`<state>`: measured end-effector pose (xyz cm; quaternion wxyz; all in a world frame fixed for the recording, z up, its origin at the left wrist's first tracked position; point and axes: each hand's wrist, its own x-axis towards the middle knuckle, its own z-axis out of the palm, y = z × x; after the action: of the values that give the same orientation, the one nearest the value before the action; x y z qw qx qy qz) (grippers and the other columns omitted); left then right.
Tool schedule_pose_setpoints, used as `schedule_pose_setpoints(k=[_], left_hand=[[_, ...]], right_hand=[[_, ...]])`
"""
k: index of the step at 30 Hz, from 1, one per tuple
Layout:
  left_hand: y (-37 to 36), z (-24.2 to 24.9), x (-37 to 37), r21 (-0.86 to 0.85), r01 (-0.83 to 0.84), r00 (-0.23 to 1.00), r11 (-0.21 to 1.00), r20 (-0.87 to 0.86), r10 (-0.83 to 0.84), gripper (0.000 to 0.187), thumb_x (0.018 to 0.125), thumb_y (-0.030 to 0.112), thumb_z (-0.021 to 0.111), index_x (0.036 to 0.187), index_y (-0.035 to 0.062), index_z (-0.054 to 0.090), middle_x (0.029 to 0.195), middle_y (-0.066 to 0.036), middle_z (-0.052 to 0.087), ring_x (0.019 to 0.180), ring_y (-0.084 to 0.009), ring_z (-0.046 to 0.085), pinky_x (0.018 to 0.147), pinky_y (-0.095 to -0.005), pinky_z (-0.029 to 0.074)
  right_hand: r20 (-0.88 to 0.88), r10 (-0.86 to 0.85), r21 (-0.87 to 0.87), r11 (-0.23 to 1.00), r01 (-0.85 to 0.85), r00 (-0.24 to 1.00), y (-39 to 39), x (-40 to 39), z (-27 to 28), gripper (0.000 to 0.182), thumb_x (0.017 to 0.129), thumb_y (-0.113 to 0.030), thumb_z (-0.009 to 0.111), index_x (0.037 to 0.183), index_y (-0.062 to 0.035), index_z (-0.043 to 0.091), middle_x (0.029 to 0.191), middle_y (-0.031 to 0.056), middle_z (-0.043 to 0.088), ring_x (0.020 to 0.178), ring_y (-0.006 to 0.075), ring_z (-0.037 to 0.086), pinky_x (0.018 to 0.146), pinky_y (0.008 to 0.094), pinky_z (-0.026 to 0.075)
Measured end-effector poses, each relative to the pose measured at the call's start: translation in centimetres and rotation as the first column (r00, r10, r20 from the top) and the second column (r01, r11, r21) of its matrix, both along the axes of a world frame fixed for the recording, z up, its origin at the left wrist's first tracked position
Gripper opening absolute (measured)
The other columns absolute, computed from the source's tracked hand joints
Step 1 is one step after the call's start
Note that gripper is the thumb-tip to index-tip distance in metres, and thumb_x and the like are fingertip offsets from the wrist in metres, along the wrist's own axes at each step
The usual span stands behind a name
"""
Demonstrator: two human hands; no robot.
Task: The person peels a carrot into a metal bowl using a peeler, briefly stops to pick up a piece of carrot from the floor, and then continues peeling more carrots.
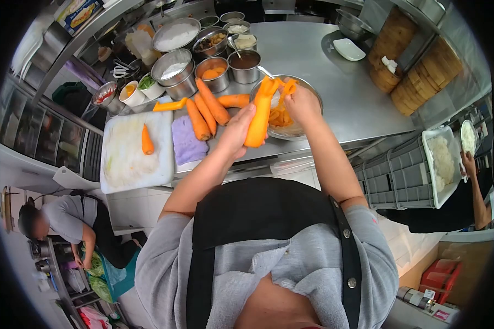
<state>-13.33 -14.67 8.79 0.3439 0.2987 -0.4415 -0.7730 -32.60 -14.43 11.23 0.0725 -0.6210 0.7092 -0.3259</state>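
Note:
My left hand (237, 131) is wrapped round the lower part of a bright, smooth carrot (260, 118), tilted over the near side of a metal bowl (317, 90). My right hand (303, 103) is closed beside the carrot's upper end on what looks like an orange peeler (288, 88); fingers and orange strips partly hide it. Orange peelings (280, 116) lie in the bowl. Left of my hands are several duller, unpeeled carrots (196, 118). A small carrot (147, 140) rests on the white cutting board (118, 170).
A folded purple cloth (189, 134) lies beside the board, with a yellow-handled tool (170, 105) behind it. Metal containers (245, 67) of ingredients crowd the back left. A white dish (349, 49) stands farther right. Two other people work nearby, at the lower left and far right.

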Motion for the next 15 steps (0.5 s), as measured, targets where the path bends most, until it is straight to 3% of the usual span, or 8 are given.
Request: schedule_pose_setpoints(k=[4, 7, 9, 13, 15], left_hand=[[2.5, 1.1, 0.4, -0.027, 0.040, 0.999, 0.999, 0.036, -0.039, 0.041, 0.098, 0.042, 0.040, 0.117, 0.0070, 0.047, 0.089, -0.010, 0.059, 0.064, -0.0190, 0.060, 0.053, -0.0314, 0.052], [0.6, -0.1, 0.5, 0.016, 0.050, 0.996, 0.999, -0.073, -0.049, 0.043, 0.097, 0.044, 0.044, 0.117, 0.0064, 0.049, 0.091, -0.010, 0.059, 0.066, -0.0198, 0.061, 0.055, -0.0316, 0.052], [-1.1, 0.1, 0.1, 0.149, 0.023, 0.991, 0.989, -0.137, -0.002, 0.045, 0.095, 0.045, 0.047, 0.116, 0.0057, 0.050, 0.092, -0.010, 0.059, 0.070, -0.0209, 0.061, 0.057, -0.0328, 0.053], [-5.4, 0.4, -1.4, 0.302, -0.047, 0.966, 0.952, -0.229, 0.120, 0.043, 0.093, 0.045, 0.053, 0.111, 0.0060, 0.052, 0.093, -0.012, 0.058, 0.078, -0.0258, 0.061, 0.064, -0.0372, 0.055], [-7.2, 0.5, -2.4, 0.270, -0.040, 0.966, 0.962, -0.237, 0.106, 0.042, 0.093, 0.043, 0.052, 0.112, 0.0058, 0.052, 0.093, -0.013, 0.058, 0.082, -0.0273, 0.061, 0.066, -0.0391, 0.055]], right_hand=[[0.085, -0.021, 0.015, 1.000, 0.020, 0.996, -0.2, -1.8, 0.2, 0.028, 0.092, -0.036, 0.046, 0.099, -0.0121, 0.059, 0.086, 0.0140, 0.065, 0.087, 0.0350, 0.061, 0.072, 0.0454, 0.046], [0.170, -0.011, -0.010, 1.000, 0.012, 0.985, 0.6, -1.6, 0.6, 0.033, 0.094, -0.040, 0.044, 0.098, -0.0113, 0.059, 0.084, 0.0145, 0.065, 0.084, 0.0358, 0.061, 0.069, 0.0443, 0.046], [0.196, 0.008, -0.033, 0.999, -0.001, 0.981, 0.4, -1.6, -0.1, 0.035, 0.095, -0.042, 0.044, 0.097, -0.0109, 0.059, 0.083, 0.0149, 0.065, 0.082, 0.0362, 0.061, 0.068, 0.0440, 0.045], [0.121, -0.011, 0.003, 1.000, 0.011, 0.993, 1.2, -0.8, -0.8, 0.033, 0.094, -0.041, 0.046, 0.095, -0.0105, 0.060, 0.082, 0.0157, 0.064, 0.080, 0.0365, 0.061, 0.067, 0.0453, 0.046], [0.079, 0.001, 0.001, 1.000, -0.001, 0.997, 1.8, -0.7, -1.7, 0.032, 0.094, -0.040, 0.046, 0.094, -0.0107, 0.059, 0.080, 0.0163, 0.064, 0.079, 0.0370, 0.061, 0.066, 0.0459, 0.046]])
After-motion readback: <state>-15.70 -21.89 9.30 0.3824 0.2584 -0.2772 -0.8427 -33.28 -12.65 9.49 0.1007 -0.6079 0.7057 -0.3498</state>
